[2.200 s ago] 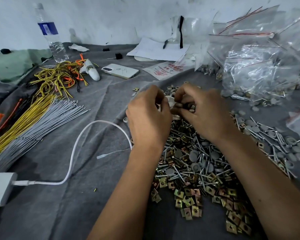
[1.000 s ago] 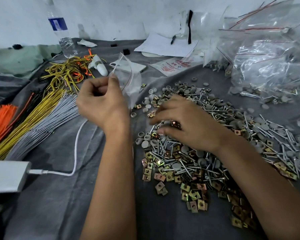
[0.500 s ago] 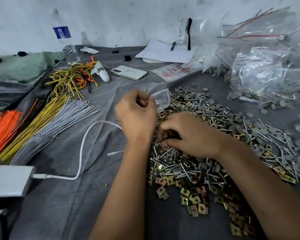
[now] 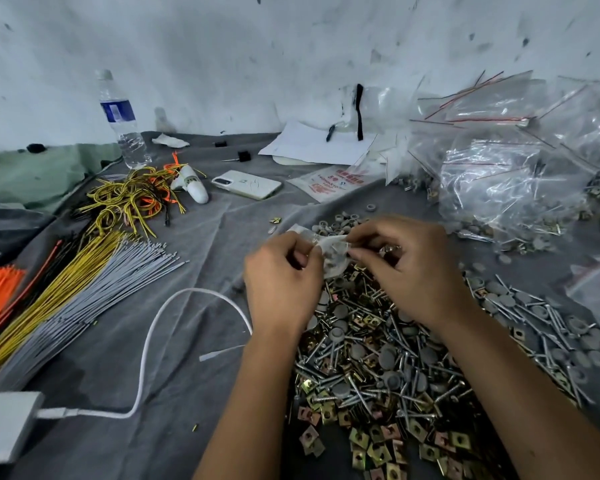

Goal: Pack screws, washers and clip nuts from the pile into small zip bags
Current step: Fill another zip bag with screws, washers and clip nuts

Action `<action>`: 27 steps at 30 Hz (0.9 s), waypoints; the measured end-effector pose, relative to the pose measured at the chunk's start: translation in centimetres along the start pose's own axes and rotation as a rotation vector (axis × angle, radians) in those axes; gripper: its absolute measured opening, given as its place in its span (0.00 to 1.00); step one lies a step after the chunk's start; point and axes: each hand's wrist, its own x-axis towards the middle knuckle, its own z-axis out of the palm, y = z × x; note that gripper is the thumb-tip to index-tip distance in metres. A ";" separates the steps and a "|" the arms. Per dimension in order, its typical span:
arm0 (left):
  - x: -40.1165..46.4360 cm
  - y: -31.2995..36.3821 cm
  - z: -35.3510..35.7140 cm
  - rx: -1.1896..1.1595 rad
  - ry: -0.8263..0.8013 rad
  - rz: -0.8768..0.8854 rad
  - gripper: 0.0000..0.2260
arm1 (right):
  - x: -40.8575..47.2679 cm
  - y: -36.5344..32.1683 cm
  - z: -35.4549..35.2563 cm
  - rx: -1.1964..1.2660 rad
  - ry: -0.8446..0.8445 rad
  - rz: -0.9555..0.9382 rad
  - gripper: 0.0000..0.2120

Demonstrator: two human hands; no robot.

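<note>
Two hands up over grey cloth (image 4: 194,393). Far left: bundles of orange, yellow and grey cable ties (image 4: 66,292); white charging cable (image 4: 153,341) curls beside them. My left hand (image 4: 281,289) pinches one edge of small clear zip bag (image 4: 331,251), my right hand (image 4: 420,268) pinches the other. Bag sits between them, just above mixed pile of steel screws, grey washers and brass clip nuts (image 4: 378,368). Right: heap of clear filled bags (image 4: 520,174).

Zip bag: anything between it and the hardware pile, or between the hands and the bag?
Nothing visible. Both the left hand and right hand already pinch the small zip bag, held directly over the pile with only open air beneath.
</note>
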 end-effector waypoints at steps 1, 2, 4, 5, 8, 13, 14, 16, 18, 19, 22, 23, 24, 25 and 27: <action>-0.1 0.0 0.0 0.001 -0.009 0.007 0.10 | -0.1 -0.1 0.1 -0.017 0.022 -0.030 0.08; -0.1 0.1 0.0 0.004 -0.016 0.020 0.11 | -0.1 -0.3 0.2 -0.039 0.033 -0.061 0.07; -0.2 0.2 0.0 -0.002 -0.022 0.043 0.12 | -0.2 -0.6 0.6 -0.088 0.022 -0.103 0.06; -0.1 0.2 0.0 -0.011 -0.019 0.049 0.12 | -0.2 -0.6 0.8 -0.111 0.010 -0.106 0.05; -0.1 0.1 0.1 -0.041 -0.004 0.035 0.14 | -0.1 -0.5 1.0 -0.118 0.023 -0.061 0.06; 0.2 -0.2 0.0 -0.111 0.046 -0.063 0.14 | 0.1 0.3 -0.7 -0.019 0.018 0.024 0.08; 0.2 -0.2 -0.1 -0.122 0.058 -0.071 0.13 | 0.1 0.5 -1.0 -0.011 -0.094 0.032 0.07; 0.4 -0.3 -0.2 -0.153 0.062 -0.079 0.11 | 0.1 0.9 -1.1 -0.073 -0.348 0.029 0.08; 0.4 -0.4 -0.3 -0.169 0.052 -0.065 0.10 | 0.0 1.2 -0.7 -0.152 -0.536 0.032 0.13; 0.4 -0.3 -0.3 -0.173 0.045 -0.052 0.10 | 0.0 1.3 -0.5 -0.169 -0.599 0.042 0.14; 0.5 -0.5 -0.3 -0.178 -0.011 -0.025 0.08 | 0.0 1.5 -0.3 -0.143 -0.657 0.066 0.08; 0.5 -0.5 -0.3 -0.200 -0.045 -0.033 0.08 | 0.0 1.5 -0.3 -0.136 -0.651 0.081 0.07; 0.4 -0.6 -0.3 -0.234 -0.088 -0.051 0.07 | 0.0 1.5 -0.5 -0.131 -0.631 0.092 0.06; 0.3 -0.6 -0.3 -0.259 -0.133 -0.074 0.06 | 0.0 1.5 -0.6 -0.122 -0.597 0.101 0.06; 0.3 -0.8 -0.2 -0.250 -0.191 -0.097 0.06 | 0.2 1.4 -0.9 -0.088 -0.520 0.115 0.06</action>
